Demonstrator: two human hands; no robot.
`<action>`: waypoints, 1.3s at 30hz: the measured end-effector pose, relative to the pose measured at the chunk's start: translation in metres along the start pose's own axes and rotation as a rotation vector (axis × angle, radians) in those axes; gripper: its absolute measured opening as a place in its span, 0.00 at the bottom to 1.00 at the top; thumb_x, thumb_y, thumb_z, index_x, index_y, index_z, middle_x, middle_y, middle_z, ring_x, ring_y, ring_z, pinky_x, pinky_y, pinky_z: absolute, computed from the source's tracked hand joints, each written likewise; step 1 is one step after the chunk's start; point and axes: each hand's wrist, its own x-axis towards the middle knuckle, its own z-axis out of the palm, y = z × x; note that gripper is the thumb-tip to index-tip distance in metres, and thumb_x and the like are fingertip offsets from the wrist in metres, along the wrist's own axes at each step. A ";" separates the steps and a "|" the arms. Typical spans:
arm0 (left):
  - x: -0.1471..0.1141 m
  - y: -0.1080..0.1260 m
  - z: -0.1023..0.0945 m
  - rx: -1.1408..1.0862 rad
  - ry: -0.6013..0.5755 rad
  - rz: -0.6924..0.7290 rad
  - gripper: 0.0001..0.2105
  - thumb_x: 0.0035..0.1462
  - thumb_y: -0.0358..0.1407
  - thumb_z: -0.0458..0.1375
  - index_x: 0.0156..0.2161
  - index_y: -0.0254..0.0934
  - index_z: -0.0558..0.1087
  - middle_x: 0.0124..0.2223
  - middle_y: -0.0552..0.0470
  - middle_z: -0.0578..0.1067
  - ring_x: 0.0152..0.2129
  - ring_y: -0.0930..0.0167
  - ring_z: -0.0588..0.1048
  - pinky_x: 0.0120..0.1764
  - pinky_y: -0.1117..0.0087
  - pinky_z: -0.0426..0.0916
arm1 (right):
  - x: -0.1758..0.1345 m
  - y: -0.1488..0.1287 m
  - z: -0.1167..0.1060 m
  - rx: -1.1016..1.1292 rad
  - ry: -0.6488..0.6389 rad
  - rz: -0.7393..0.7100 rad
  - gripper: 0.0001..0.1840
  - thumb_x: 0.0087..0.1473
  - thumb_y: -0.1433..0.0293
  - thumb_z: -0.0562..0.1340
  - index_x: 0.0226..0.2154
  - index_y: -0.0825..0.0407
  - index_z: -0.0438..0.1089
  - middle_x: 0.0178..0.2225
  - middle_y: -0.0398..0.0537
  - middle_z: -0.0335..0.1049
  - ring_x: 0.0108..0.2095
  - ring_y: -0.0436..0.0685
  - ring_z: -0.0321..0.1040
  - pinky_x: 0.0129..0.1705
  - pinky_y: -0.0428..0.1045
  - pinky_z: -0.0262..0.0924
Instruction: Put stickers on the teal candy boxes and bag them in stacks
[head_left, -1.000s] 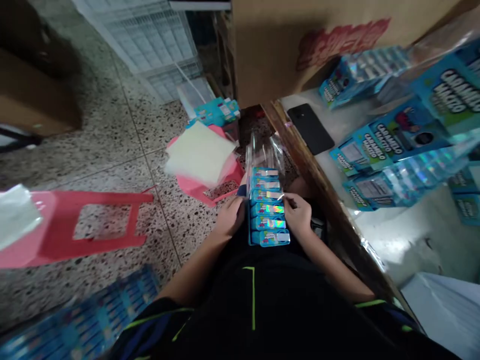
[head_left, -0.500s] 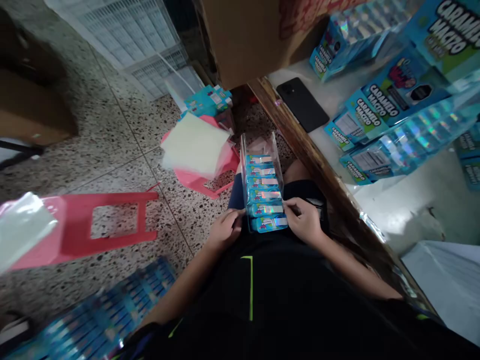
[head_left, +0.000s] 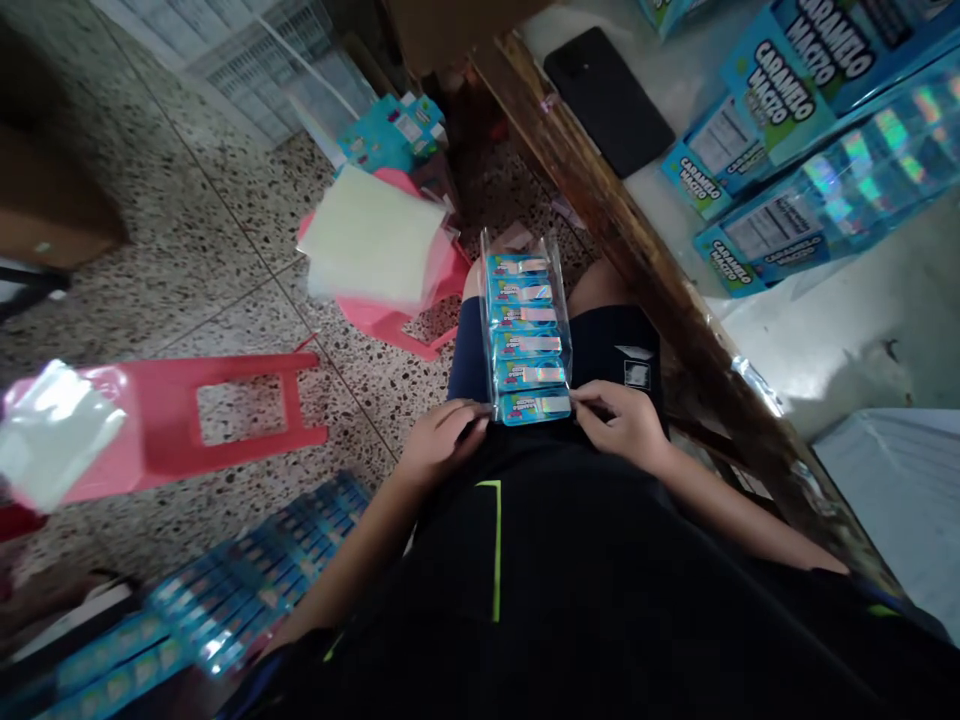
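On my lap lies a clear plastic bag [head_left: 561, 300] with a row of several small blue candy boxes [head_left: 529, 345] inside. Its far end sticks out loose past the last box. My left hand [head_left: 444, 438] pinches the bag's edge at the near left corner, thumb and fingers closed. On the other side, my right hand [head_left: 621, 425] pinches the near right edge of the same bag. The box closest to me [head_left: 534, 407] lies between the two hands.
A wooden-edged table [head_left: 607, 210] on my right bears a black phone [head_left: 609, 100] and bagged blue candy boxes [head_left: 772, 250]. To the left are a pink stool [head_left: 169, 425] and another pink stool [head_left: 375, 318] with clear plastic sheets [head_left: 375, 240]. Packed blue boxes [head_left: 255, 570] lie lower left.
The view has tilted and shifted, so the table goods sit higher. Both hands have slid toward the bag's near end, closer to its corners, and still pinch it.
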 end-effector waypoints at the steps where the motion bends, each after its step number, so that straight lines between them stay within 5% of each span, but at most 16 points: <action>1: 0.003 0.001 0.000 -0.027 0.018 -0.016 0.18 0.66 0.46 0.57 0.54 0.40 0.75 0.53 0.44 0.80 0.51 0.62 0.80 0.56 0.60 0.75 | 0.001 -0.001 0.000 -0.004 -0.016 -0.026 0.08 0.60 0.69 0.60 0.37 0.48 0.76 0.32 0.47 0.80 0.32 0.56 0.78 0.34 0.50 0.73; 5: 0.015 0.002 0.001 -0.127 0.031 -0.069 0.48 0.54 0.56 0.66 0.73 0.40 0.54 0.72 0.38 0.61 0.68 0.54 0.64 0.66 0.54 0.67 | 0.009 -0.002 0.002 0.017 -0.147 -0.091 0.11 0.57 0.72 0.61 0.43 0.49 0.73 0.38 0.49 0.77 0.36 0.56 0.77 0.39 0.51 0.76; 9: 0.023 0.002 0.004 -0.129 -0.054 -0.105 0.42 0.60 0.54 0.61 0.74 0.42 0.54 0.74 0.42 0.60 0.69 0.54 0.63 0.68 0.51 0.62 | 0.018 -0.001 0.008 -0.063 -0.214 -0.118 0.45 0.51 0.73 0.68 0.68 0.47 0.55 0.56 0.59 0.71 0.53 0.66 0.74 0.51 0.60 0.75; 11: 0.025 0.002 0.005 -0.078 -0.089 -0.121 0.37 0.62 0.51 0.59 0.73 0.42 0.57 0.74 0.44 0.60 0.69 0.55 0.63 0.68 0.51 0.62 | 0.021 0.001 0.012 -0.147 -0.208 -0.137 0.53 0.51 0.72 0.69 0.73 0.47 0.46 0.58 0.61 0.69 0.55 0.69 0.72 0.52 0.63 0.74; 15: 0.025 0.005 0.003 0.024 -0.107 -0.154 0.29 0.66 0.46 0.54 0.69 0.41 0.64 0.71 0.44 0.65 0.67 0.59 0.67 0.67 0.57 0.65 | 0.024 0.002 0.016 -0.267 -0.199 -0.279 0.39 0.61 0.68 0.65 0.71 0.53 0.55 0.49 0.62 0.73 0.45 0.67 0.76 0.43 0.61 0.76; 19: 0.021 0.004 0.000 -0.057 -0.059 -0.177 0.26 0.66 0.46 0.56 0.66 0.42 0.67 0.67 0.44 0.71 0.64 0.58 0.70 0.65 0.56 0.66 | 0.029 0.001 0.019 -0.326 -0.218 -0.404 0.35 0.65 0.65 0.62 0.71 0.52 0.55 0.52 0.63 0.73 0.45 0.67 0.76 0.42 0.60 0.76; 23: 0.026 -0.003 0.002 -0.590 0.142 -0.102 0.42 0.61 0.62 0.57 0.73 0.42 0.55 0.73 0.40 0.62 0.68 0.55 0.65 0.67 0.53 0.65 | 0.036 -0.003 0.018 -0.271 -0.270 -0.409 0.34 0.66 0.64 0.62 0.71 0.51 0.55 0.54 0.63 0.72 0.48 0.66 0.75 0.45 0.61 0.75; 26: 0.047 -0.001 0.004 -0.924 0.310 -0.179 0.40 0.64 0.62 0.53 0.74 0.45 0.52 0.76 0.43 0.54 0.71 0.56 0.58 0.69 0.54 0.62 | 0.039 -0.007 0.016 -0.090 -0.318 -0.409 0.37 0.62 0.59 0.66 0.69 0.53 0.59 0.54 0.63 0.72 0.52 0.67 0.73 0.51 0.62 0.73; 29: 0.072 0.009 0.000 -0.991 0.234 -0.327 0.42 0.57 0.49 0.67 0.72 0.50 0.56 0.75 0.49 0.58 0.71 0.55 0.59 0.70 0.52 0.60 | 0.043 0.000 0.023 0.245 -0.292 -0.285 0.34 0.58 0.52 0.68 0.62 0.48 0.69 0.49 0.54 0.74 0.50 0.63 0.73 0.54 0.61 0.70; 32: 0.082 0.013 -0.006 -0.991 0.139 -0.386 0.42 0.52 0.44 0.70 0.70 0.52 0.60 0.73 0.51 0.62 0.69 0.53 0.63 0.68 0.49 0.64 | 0.060 0.016 0.043 0.686 0.082 0.156 0.29 0.61 0.47 0.61 0.59 0.44 0.70 0.41 0.47 0.74 0.42 0.58 0.73 0.51 0.58 0.71; 34: 0.081 0.010 -0.006 -0.976 0.127 -0.410 0.42 0.51 0.45 0.70 0.70 0.50 0.61 0.71 0.49 0.65 0.67 0.53 0.66 0.66 0.50 0.67 | 0.078 0.024 0.059 0.894 0.235 0.430 0.31 0.59 0.46 0.61 0.59 0.42 0.67 0.47 0.46 0.74 0.47 0.58 0.72 0.56 0.59 0.69; 39: 0.078 -0.004 0.004 -0.980 0.138 -0.406 0.40 0.53 0.55 0.65 0.68 0.46 0.63 0.61 0.44 0.76 0.62 0.51 0.72 0.59 0.50 0.74 | 0.109 0.007 0.091 1.011 0.162 0.339 0.37 0.53 0.41 0.65 0.58 0.43 0.69 0.54 0.50 0.75 0.58 0.65 0.69 0.62 0.65 0.64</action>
